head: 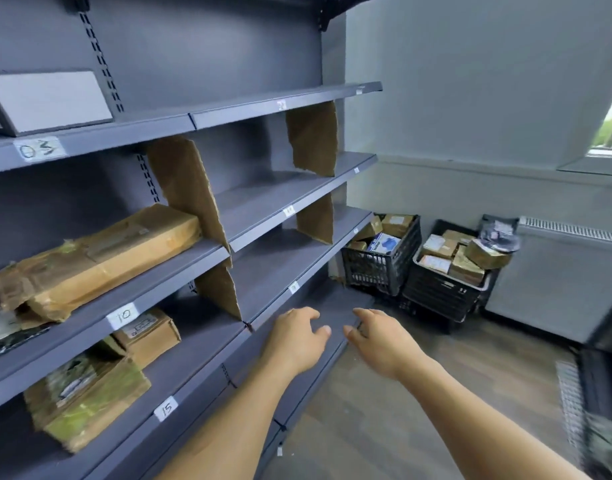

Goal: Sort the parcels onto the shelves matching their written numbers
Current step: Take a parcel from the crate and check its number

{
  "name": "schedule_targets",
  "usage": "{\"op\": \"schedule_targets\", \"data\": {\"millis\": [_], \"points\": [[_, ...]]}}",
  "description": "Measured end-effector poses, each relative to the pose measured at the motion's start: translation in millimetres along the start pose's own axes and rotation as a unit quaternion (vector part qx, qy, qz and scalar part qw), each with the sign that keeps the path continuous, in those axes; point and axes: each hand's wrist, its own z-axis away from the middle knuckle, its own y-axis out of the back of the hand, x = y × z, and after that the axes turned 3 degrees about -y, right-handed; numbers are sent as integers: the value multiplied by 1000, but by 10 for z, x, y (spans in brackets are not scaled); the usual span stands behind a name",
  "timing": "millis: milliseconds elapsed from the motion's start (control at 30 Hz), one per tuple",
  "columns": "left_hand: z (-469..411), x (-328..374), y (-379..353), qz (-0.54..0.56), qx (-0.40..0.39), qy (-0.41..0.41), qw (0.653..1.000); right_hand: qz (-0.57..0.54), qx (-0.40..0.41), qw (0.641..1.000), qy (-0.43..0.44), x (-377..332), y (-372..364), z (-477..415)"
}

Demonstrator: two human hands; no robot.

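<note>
While both hands hold nothing, this is between parcels, not mid-placement. Left hand [296,336] and right hand [377,336] reach forward side by side in front of the lower shelves [297,216], fingers loosely curled and slightly apart, touching nothing I can see.

Done, by the look of it:
- white box [51,100] on the shelf with the 03 tag [38,149]
- long parcel [100,258] above the 10 tag [123,315]
- small box [148,336] and green-taped parcel [86,400] above the 15 tag [166,408]

Can't read the numbers on any of them, so no confirming they match. Bays right of the dividers [190,188] show no parcels, and their tags are too small to read.

Left: most of it. Crate A [380,271] and crate B [443,299] sit on the floor in the corner, both heaped with parcels and well apart from the hands. My estimate is early stage: a handful shelved vs. two full crates. Next is likely a pick from a crate.
</note>
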Motion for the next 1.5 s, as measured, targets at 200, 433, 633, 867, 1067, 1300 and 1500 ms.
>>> {"op": "schedule_targets", "data": {"millis": [200, 433, 633, 867, 1067, 1300, 1500], "points": [[-836, 314, -257, 9, -34, -66, 997, -6, 26, 998, -60, 432, 188, -542], [-1916, 718, -506, 5, -89, -129, 988, -15, 68, 985, -159, 867, 568, -1226], [-2631, 1038, -853, -10, -145, -163, 976, -38, 90, 966, -241, 1338, 746, -1601], [-3294, 1465, -1316, -13, -185, -193, 963, -50, 99, 952, -286, 2032, 920, -2060], [-4008, 2091, -1837, -15, -191, -196, 962, -51, 95, 949, -296, 2870, 1287, -2598], [-4764, 2943, -2347, -16, -208, -173, 963, -40, 71, 948, -307, 3709, 1986, -3260], [-5278, 3398, -2720, -16, -224, -154, 962, -49, 67, 947, -311, 4247, 2319, -3695]]}}
